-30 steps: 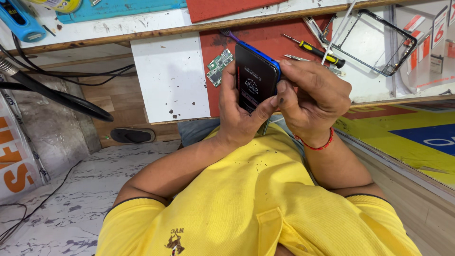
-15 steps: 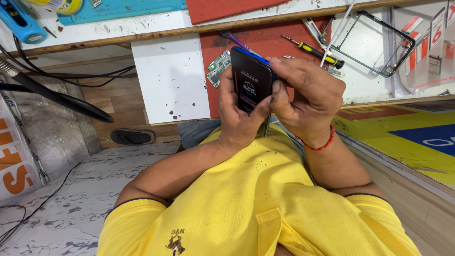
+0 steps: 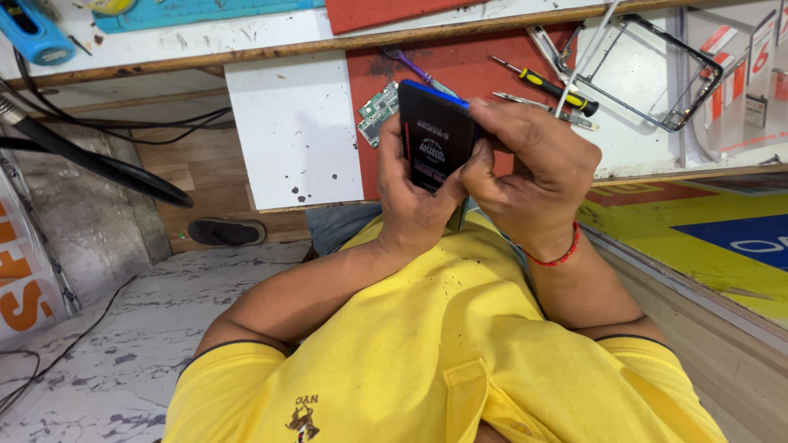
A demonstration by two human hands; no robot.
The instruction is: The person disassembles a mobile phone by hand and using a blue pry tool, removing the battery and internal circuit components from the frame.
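Black phone (image 3: 435, 148) tilted more upright than before, left hand (image 3: 410, 201), right hand (image 3: 533, 176), both grips grasping it

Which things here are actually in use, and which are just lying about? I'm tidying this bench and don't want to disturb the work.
In use:
- dark phone, held by both hands
- left hand
- right hand

Lying about:
- circuit board on the red mat
- yellow-handled screwdriver
- tweezers
- empty phone frame
- blue tool
- black cables
- sandal on the floor
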